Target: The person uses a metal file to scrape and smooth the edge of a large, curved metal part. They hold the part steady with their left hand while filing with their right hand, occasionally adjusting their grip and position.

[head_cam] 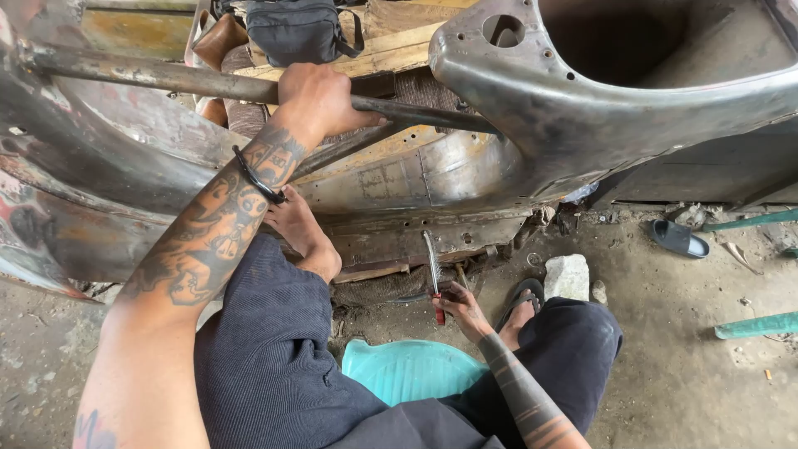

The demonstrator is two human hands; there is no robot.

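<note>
Your right hand (461,309) is closed around the red handle of a narrow wire brush with a red grip (433,276), fingers curled tight, the bristled blade standing nearly upright. The brush tip rests against the lower sill of the bare, rusted grey metal vehicle body shell (515,116), just under its perforated bottom edge.

Your left hand (318,98) is clenched over a long dark steel bar (166,76) that runs across the open frame of the shell, above the brush; the knuckles face you and the thumb wraps underneath. A black band (258,179) sits on that wrist.

Below the shell, your bare left foot (306,234) presses against its lower edge, just left of the brush. Your right foot wears a dark sandal (522,301) on the dirt floor, beneath the shell's sill and beside the right hand. You sit on a turquoise plastic stool (407,367), which shows between your dark trouser legs, in front of the shell.

Right of the sandal, near the shell's base, lies a pale rough stone block (567,276). Farther right, a single dark slipper (679,239) lies on the ground. Beyond the shell, above the bar, a black fabric bag (299,29) rests on wooden planks (399,46).
</note>
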